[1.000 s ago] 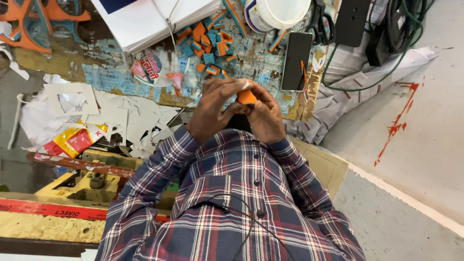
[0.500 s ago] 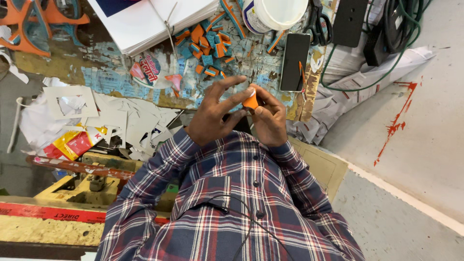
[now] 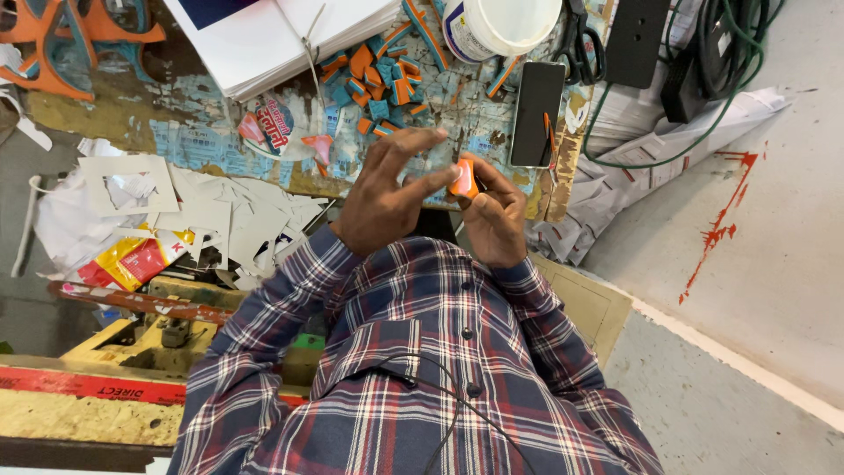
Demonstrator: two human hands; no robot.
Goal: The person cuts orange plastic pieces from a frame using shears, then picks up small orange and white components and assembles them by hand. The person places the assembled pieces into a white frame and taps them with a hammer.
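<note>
Orange cutouts (image 3: pixel 75 40): I logged large orange foam shapes at the far left top corner of the worn bench (image 3: pixel 176 141).
Card scraps (image 3: pixel 202 207): white offcuts lay heaped over the bench's near edge, with a yellow-and-red packet (image 3: pixel 132 259) just below them.
Paper stack (image 3: pixel 281 35): I saw a white stack at top centre-left, with a thin wire lying across it.
Small pieces (image 3: pixel 382 84): a loose pile of orange and teal bits lay on the bench, beyond the hands and apart from them.
Left hand (image 3: pixel 387 198): I noted the fingers spread fairly wide, index and thumb reaching across to the orange piece, tips touching it; the other fingers were lifted clear.
Orange piece (image 3: pixel 463 179): a small orange block with a pale face, held up between both hands above the bench edge, in front of the plaid shirt (image 3: pixel 422 352).
Right hand (image 3: pixel 497 215): closed narrow about the orange piece, thumb and fingertips pinching it from the right and beneath.
Phone (image 3: pixel 536 114): I saw a dark phone lying flat just beyond the right hand, not touching it.
White tub (image 3: pixel 501 26): it stood at the top edge, with black scissors (image 3: pixel 576 40) beside it.
Cables (image 3: pixel 721 53): green and black cables were coiled at the far right above white sheeting.
Floor (image 3: pixel 747 264): grey, with a red paint splash.
</note>
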